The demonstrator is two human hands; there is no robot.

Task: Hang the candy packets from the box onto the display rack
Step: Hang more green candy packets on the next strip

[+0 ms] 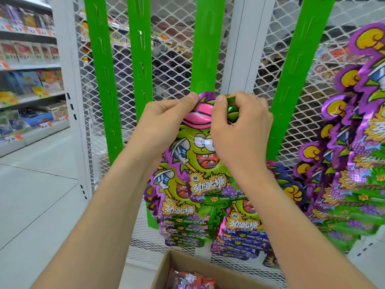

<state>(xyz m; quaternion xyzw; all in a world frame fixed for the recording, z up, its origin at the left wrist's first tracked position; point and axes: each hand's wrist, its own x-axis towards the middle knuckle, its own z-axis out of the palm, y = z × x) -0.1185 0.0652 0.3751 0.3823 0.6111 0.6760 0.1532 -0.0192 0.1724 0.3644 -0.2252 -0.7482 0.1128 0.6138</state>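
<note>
"Head view: where is the packet (200,147)?"
"Held up against the strip (205,59) third from the left, in front of the mesh (173,65). It hangs above the hung packets (183,215). The box (181,265) sits near, below, with more inside."
"And the hands?"
"Both are clamped on its top edge. The left hand (164,122) pinches the top left corner between thumb and forefinger. The right hand (239,126) pinches the top right, fingers curled round a shiny green bit. I cannot tell whether that is packet or a strip tab."
"How will it handle?"
"Light, I judge, and floppy: thin glossy foil that hangs from the pinch. Probably slippery too, so grip the flat sealed top, not the puffed body."
"Any risk?"
"I expect a hang hole at the top, though the fingers would hide it, and it could tear if tugged. Hold close on either side of it and ease it onto the tab."
</note>
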